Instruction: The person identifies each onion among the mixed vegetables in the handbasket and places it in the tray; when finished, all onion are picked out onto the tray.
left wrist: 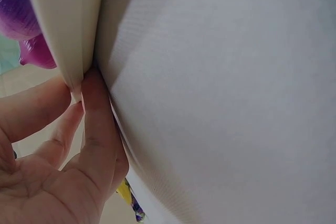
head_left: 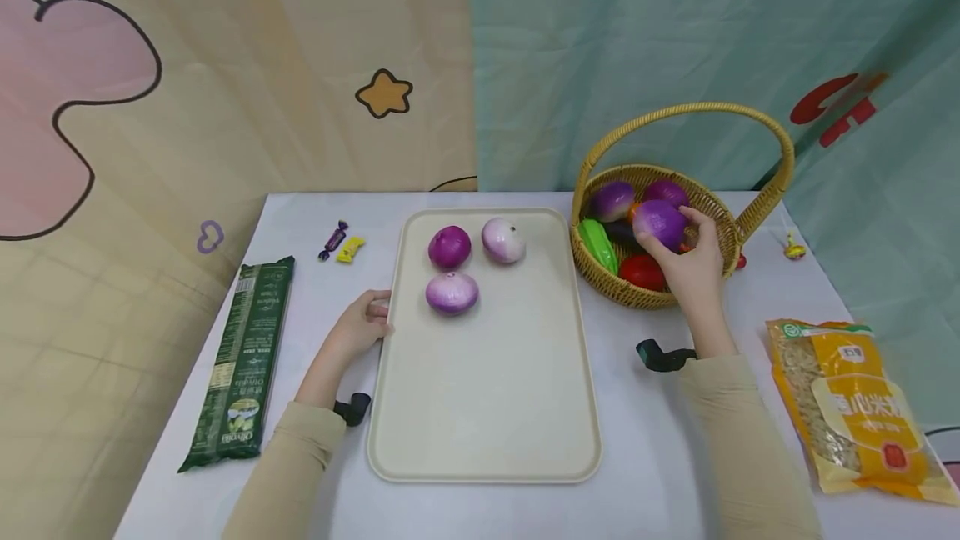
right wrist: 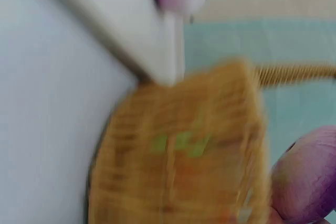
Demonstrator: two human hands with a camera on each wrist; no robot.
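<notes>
My right hand grips a purple onion over the wicker basket; the same onion shows at the right edge of the right wrist view. Other purple onions, a green pepper, a red vegetable and something dark lie in the basket. With thumb and fingers, my left hand pinches the left rim of a cream tray; the left wrist view shows this hand close up. The tray bears a dark purple onion and two paler ones.
The basket's tall handle arches over it. Two wrapped candies lie left of the tray, near a long green packet. At the right are a yellow-orange food bag and a small candy. A curtain hangs behind.
</notes>
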